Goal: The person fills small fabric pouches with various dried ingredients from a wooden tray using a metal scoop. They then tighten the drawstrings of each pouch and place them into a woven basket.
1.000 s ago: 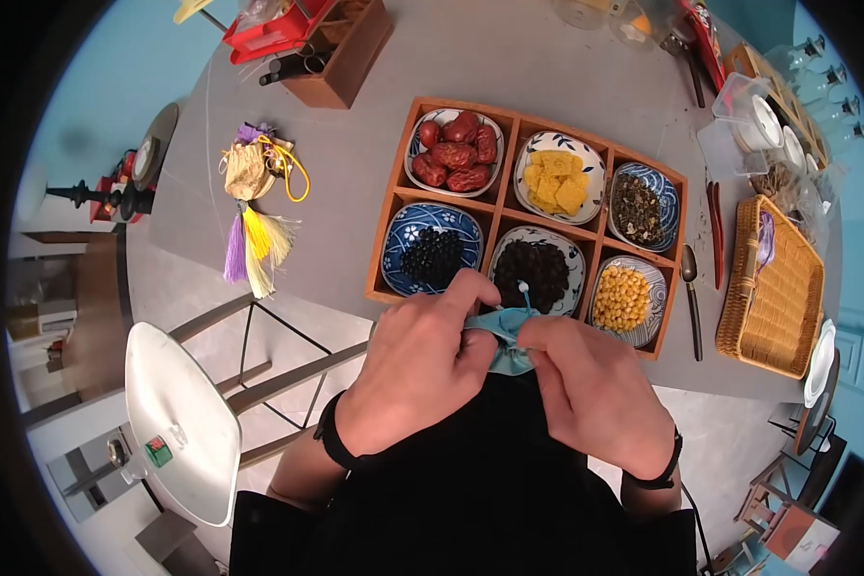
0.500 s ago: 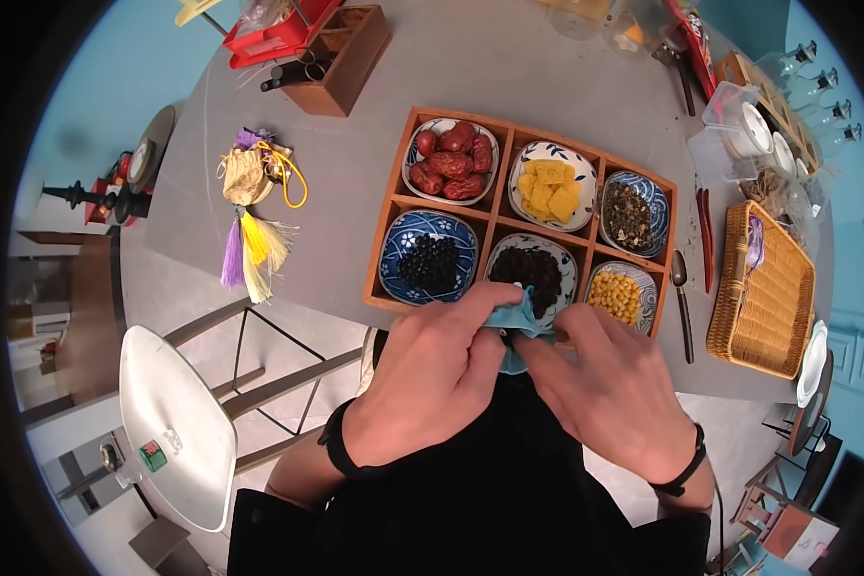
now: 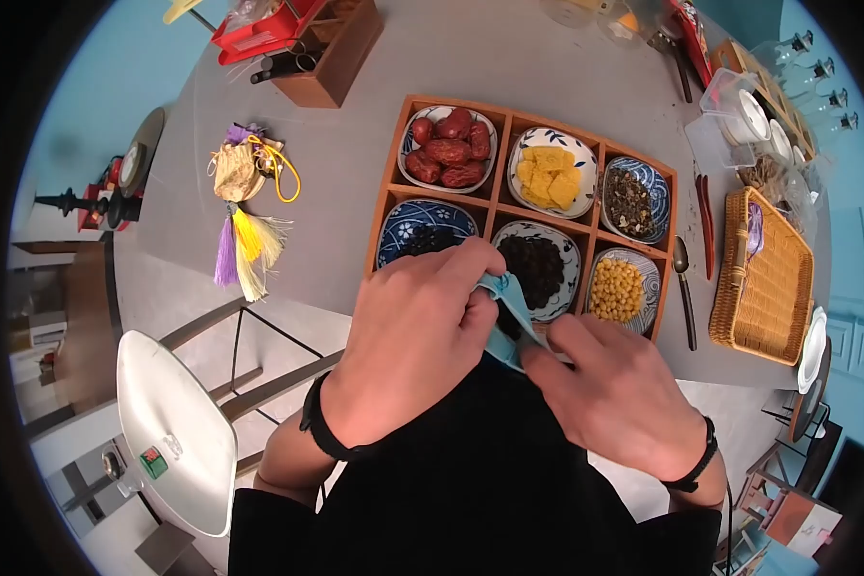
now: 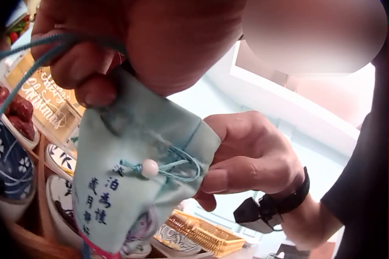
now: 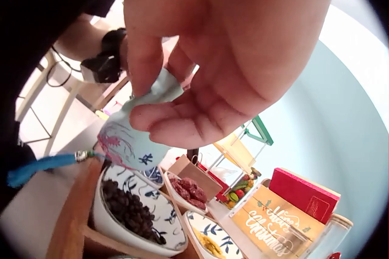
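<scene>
A light blue drawstring pouch with dark lettering hangs between both hands over the near edge of a divided wooden tray. My left hand pinches one side of its mouth, and my right hand pinches the other. The mouth gapes in the head view, with a dark inside. On its cord sits a pale bead; a blue tassel dangles from the bottom. Just beyond the hands are bowls of dark dried pieces, yellow kernels and black beans, the last partly hidden.
Red dates, yellow pieces and dried herbs fill the tray's far bowls. A spoon and wicker basket lie to the right. At left is a tasselled beige pouch; a white chair stands below.
The hands have drawn apart and the pouch's mouth is spread wider. The left hand has shifted up a little and now covers part of the black bean bowl.
</scene>
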{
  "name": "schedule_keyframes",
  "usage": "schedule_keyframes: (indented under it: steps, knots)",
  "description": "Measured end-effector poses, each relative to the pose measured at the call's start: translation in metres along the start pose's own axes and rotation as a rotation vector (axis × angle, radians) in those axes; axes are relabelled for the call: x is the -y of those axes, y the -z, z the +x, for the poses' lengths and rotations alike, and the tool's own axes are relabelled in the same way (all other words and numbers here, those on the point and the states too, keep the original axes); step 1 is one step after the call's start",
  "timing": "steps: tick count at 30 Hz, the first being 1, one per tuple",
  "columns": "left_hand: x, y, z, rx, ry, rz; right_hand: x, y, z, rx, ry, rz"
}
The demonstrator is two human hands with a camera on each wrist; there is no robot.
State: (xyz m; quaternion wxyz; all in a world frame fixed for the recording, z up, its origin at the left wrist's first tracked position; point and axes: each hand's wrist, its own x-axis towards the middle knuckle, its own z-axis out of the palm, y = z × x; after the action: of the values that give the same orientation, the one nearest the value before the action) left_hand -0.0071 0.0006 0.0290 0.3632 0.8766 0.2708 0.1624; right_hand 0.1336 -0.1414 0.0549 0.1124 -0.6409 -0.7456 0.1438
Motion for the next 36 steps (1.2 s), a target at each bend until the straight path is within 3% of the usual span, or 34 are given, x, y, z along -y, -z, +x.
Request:
schedule_keyframes:
  steps: [4,8,10,11,14,16,17,19,21,24,27,30,32,36]
  knots:
    - [-0.004,0.01,-0.005,0.095,0.057,-0.049,0.005,0.005,-0.003,-0.014,0.053,0.034]
    - [-0.008,0.005,-0.007,0.024,0.026,-0.089,0.008,0.01,-0.005,0.036,0.093,0.098]
    - [-0.012,0.01,-0.011,0.193,0.122,-0.117,0.005,0.011,-0.01,0.035,0.087,0.112]
    - [-0.011,0.011,-0.013,0.195,0.12,-0.115,0.006,0.01,-0.013,0.034,0.077,0.136]
    - [-0.004,0.016,-0.013,0.231,0.032,-0.216,0.009,0.008,-0.015,-0.066,0.091,0.109]
    - [0.008,0.019,-0.009,0.092,-0.33,-0.345,0.01,0.01,-0.014,-0.079,0.118,0.114]
    - [0.013,0.014,-0.011,0.094,-0.328,-0.341,0.011,0.011,-0.014,-0.079,0.149,0.127]
    - [0.026,0.001,-0.013,0.252,-0.239,-0.961,0.012,0.015,-0.014,-0.104,0.174,0.197]
    - [0.029,-0.008,-0.023,0.37,-0.132,-1.144,0.011,0.019,-0.013,-0.134,0.192,0.254]
    - [0.03,-0.023,-0.041,0.424,-0.125,-1.12,0.014,0.018,-0.016,-0.165,0.187,0.32]
    - [0.032,-0.027,-0.044,0.364,-0.11,-0.972,0.014,0.017,-0.015,-0.194,0.179,0.275]
    - [0.032,-0.021,-0.035,0.372,-0.219,-0.719,0.014,0.021,-0.013,-0.253,0.153,0.228]
    - [0.029,-0.02,-0.035,0.418,-0.114,-0.692,0.012,0.024,-0.015,-0.234,0.215,0.256]
    - [0.021,-0.016,-0.028,0.55,-0.151,-0.614,0.011,0.014,-0.013,-0.074,0.298,0.195]
